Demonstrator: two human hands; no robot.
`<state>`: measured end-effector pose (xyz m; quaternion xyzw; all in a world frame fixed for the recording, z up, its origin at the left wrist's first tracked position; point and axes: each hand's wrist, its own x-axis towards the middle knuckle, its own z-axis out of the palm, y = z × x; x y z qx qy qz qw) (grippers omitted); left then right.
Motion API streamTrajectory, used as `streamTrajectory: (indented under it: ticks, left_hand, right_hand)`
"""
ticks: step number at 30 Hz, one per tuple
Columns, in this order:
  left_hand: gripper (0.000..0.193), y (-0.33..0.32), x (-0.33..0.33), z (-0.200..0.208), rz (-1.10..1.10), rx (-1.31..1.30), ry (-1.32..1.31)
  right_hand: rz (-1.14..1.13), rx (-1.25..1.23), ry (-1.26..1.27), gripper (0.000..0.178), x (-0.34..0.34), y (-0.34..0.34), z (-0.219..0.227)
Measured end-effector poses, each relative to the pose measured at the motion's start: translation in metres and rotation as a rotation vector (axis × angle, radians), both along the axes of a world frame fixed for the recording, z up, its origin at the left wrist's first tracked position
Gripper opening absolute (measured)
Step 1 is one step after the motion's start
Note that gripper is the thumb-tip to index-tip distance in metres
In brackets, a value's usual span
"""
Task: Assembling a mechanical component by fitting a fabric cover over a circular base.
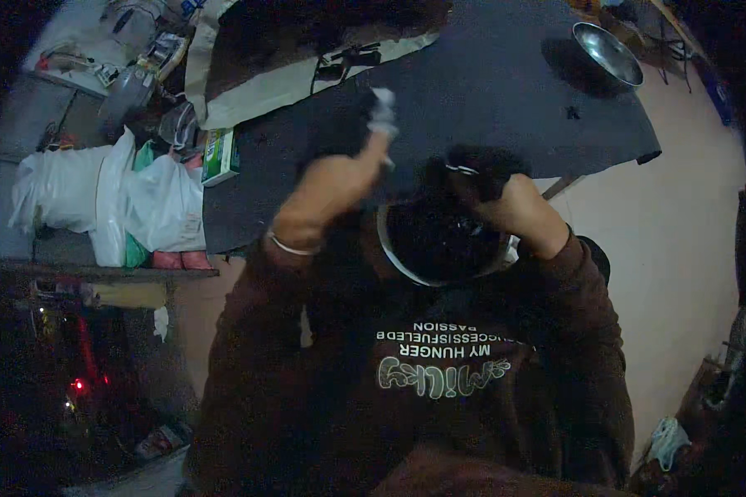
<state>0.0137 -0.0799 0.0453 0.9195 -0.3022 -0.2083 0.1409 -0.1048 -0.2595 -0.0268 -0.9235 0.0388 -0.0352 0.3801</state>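
Observation:
In front of my chest my left hand (331, 190) is raised and blurred, its fingers drawn together and pointing away from me. A whitish-grey thing (384, 112) shows at the fingertips; whether it is held or wrapped round a finger is unclear. My right hand (529, 214) closes on a black piece (481, 174) with a short white streak on it. Just below, a round bowl with a pale rim (402, 267) sits against my body, filled with dark pieces (439, 240) too dim to tell apart. My right hand hangs over its right side.
A dark grey cloth (489, 91) covers the table. On it stand a shiny metal bowl (609, 54) at the far right and a small black scrap (573, 113). A pale-edged sheet (265, 99) with black strips (348, 62) lies farther back. White plastic bags (166, 203) and a green-white box (220, 157) are left.

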Motion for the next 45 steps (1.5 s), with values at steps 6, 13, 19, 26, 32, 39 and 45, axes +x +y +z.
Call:
streamTrajectory:
  ticks: [6,13,19,26,32,39,45]
  left_hand:
    - [0.032,-0.007,0.116,-0.013,-0.115,0.01,-0.859]
    - [0.029,-0.018,0.127,-0.016,-0.085,0.068,-0.665]
    - [0.027,-0.009,0.039,0.005,0.228,-0.462,0.159]
    - [0.034,-0.014,-0.031,-0.011,0.209,-0.571,0.429]
    - [0.032,-0.021,-0.043,-0.015,0.112,-0.464,0.136]
    - [0.026,-0.02,-0.051,-0.025,-0.283,-0.726,-0.096]
    - [0.028,-0.022,-0.051,-0.03,-0.094,-0.681,-0.154]
  right_hand:
    - [0.039,0.067,-0.065,0.022,0.003,0.015,0.013]
    - [0.085,0.046,-0.177,0.02,0.004,0.013,0.008]
    - [0.134,0.088,-0.325,0.022,0.004,0.016,0.007]
    - [0.202,-0.136,-0.639,0.03,0.005,0.027,0.016]
    - [0.227,-0.237,-0.683,0.024,-0.001,0.023,0.017]
    - [0.011,-0.036,-0.862,0.018,0.006,0.018,0.014]
    - [-0.048,0.563,-0.252,0.028,0.0,0.011,0.034]
